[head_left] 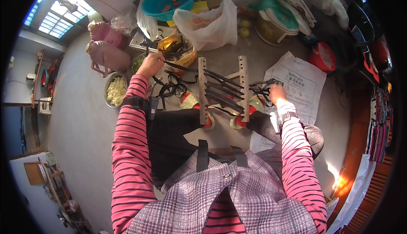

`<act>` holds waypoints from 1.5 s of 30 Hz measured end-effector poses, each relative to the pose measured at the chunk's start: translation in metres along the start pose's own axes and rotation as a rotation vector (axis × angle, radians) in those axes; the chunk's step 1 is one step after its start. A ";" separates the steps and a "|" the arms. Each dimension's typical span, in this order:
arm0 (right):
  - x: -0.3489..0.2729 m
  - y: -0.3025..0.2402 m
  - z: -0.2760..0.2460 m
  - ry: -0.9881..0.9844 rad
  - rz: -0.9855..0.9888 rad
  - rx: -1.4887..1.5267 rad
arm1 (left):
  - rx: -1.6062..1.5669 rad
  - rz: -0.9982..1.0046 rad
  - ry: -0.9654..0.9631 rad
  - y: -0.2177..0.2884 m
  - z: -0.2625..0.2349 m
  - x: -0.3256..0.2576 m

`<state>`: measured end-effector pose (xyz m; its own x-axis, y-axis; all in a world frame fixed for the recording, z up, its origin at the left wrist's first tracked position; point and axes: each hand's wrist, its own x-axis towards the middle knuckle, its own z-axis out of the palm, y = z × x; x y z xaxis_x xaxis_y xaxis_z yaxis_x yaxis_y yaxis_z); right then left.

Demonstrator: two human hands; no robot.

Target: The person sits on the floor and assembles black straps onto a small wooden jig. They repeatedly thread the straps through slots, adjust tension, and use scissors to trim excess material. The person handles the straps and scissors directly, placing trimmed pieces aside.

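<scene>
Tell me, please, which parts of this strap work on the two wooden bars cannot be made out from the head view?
- Left hand: its fingers are hidden behind the knuckles, so its grip on the black strap is unclear.
- Right hand: its fingertips are buried in tangled straps.
- Wooden bars: the lower ends are covered by the feet.
- Yellow basket: contents too small to tell.

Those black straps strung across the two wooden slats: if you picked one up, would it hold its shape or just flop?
Probably flop. The black straps sag between the wooden slats, and loose ones curl in loops on the floor by the left hand. They look thin and flat, so likely light. The right hand pinches a bunch easily.
</scene>
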<state>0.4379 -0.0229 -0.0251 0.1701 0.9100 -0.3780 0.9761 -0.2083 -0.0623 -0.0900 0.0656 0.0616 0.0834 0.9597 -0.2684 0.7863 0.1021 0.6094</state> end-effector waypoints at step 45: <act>0.043 0.061 0.032 0.146 0.209 0.195 | 0.323 0.080 -0.047 0.020 0.023 0.011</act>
<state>0.5004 -0.0078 -0.0748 0.3958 0.8790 -0.2658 0.8759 -0.4483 -0.1782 -0.0596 0.0721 0.0541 0.1750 0.9475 -0.2675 0.9288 -0.0688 0.3641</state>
